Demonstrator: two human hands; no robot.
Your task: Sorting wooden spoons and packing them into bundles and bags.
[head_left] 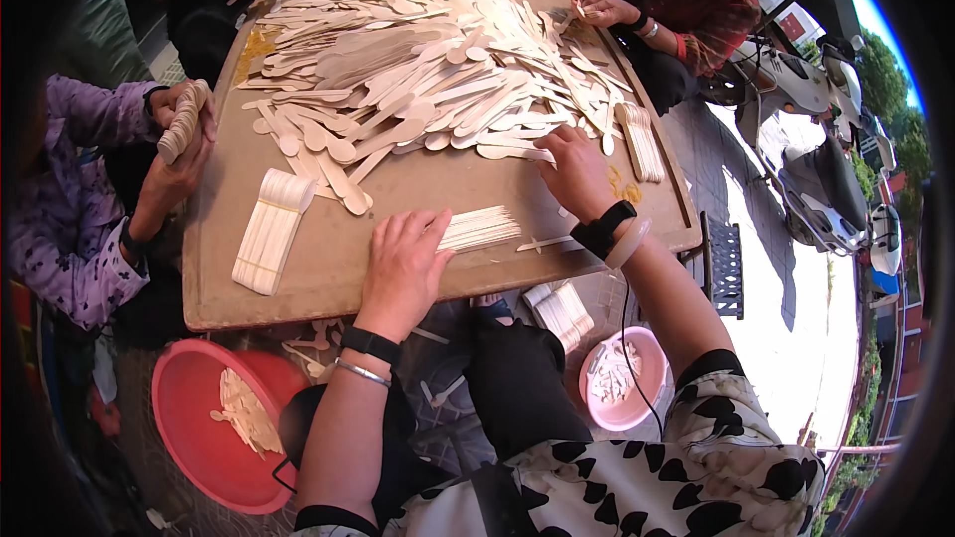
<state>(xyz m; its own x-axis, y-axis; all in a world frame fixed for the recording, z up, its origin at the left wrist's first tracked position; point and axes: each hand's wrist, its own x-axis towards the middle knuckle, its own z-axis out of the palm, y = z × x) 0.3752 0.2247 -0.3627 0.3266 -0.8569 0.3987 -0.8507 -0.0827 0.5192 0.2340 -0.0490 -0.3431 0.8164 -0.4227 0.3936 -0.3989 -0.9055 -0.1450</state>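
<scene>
A big heap of flat wooden spoons (428, 60) covers the far half of a brown board table (328, 259). My left hand (403, 264) lies flat, fingers apart, against the end of a small aligned stack of wooden sticks (482, 229) near the front edge. My right hand (575, 171) reaches into the near edge of the heap, fingers bent over loose spoons; whether it grips one is hidden. A single wooden piece (542, 242) lies just in front of my right wrist.
Bundled stacks lie at front left (269, 229) and right (642, 139). A person at left holds a bundle (184, 119); two others' hands work at the far corners. Below the table sit a red basin (214, 418) and a pink bowl (627, 378). Scooters stand at right (816, 139).
</scene>
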